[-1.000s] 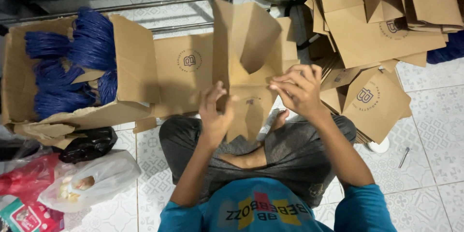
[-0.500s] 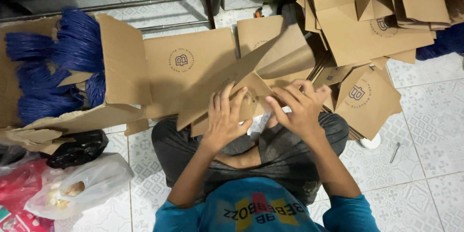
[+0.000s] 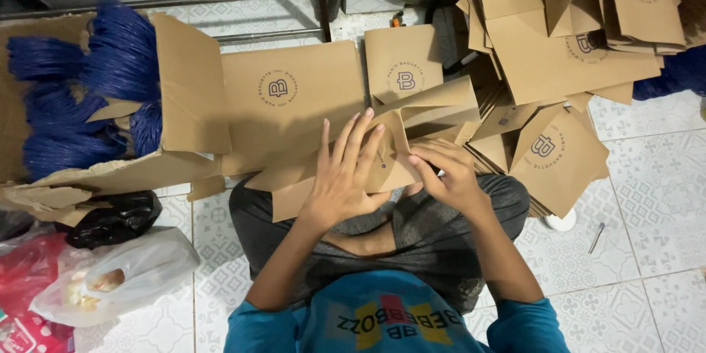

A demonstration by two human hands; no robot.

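Seen from above, a person sits cross-legged on a pale patterned tile floor (image 3: 647,198), with grey trousers and a blue shirt at the bottom centre of the frame.

The left hand (image 3: 346,176) lies flat, fingers spread and open, pressing down on a half-folded brown kraft paper bag (image 3: 412,121) that rests across the lap in the middle of the frame. The right hand (image 3: 445,173) sits just beside it, fingers curled and pinching a fold of the same bag. The exact edge it grips is hidden under the fingers. The lower part of the bag is covered by both hands.

Just behind the bag, a flat brown paper bag blank with a round printed emblem (image 3: 294,103) lies on the floor, its left edge touching an open brown cardboard box (image 3: 187,95) at the left of the frame. The box holds bundles of dark blue twisted cord (image 3: 73,103), and its left side is cut off by the frame edge.

In the upper right, a loose heap of finished brown paper bags (image 3: 559,59) overlaps and runs past the top edge. A small metal screw (image 3: 596,237) lies on the tiles at the right.

At the lower left sit a black plastic bag (image 3: 110,217), a translucent white plastic bag (image 3: 118,276) whose contents are hard to make out, and a red plastic bag (image 3: 26,268), partly cut off.
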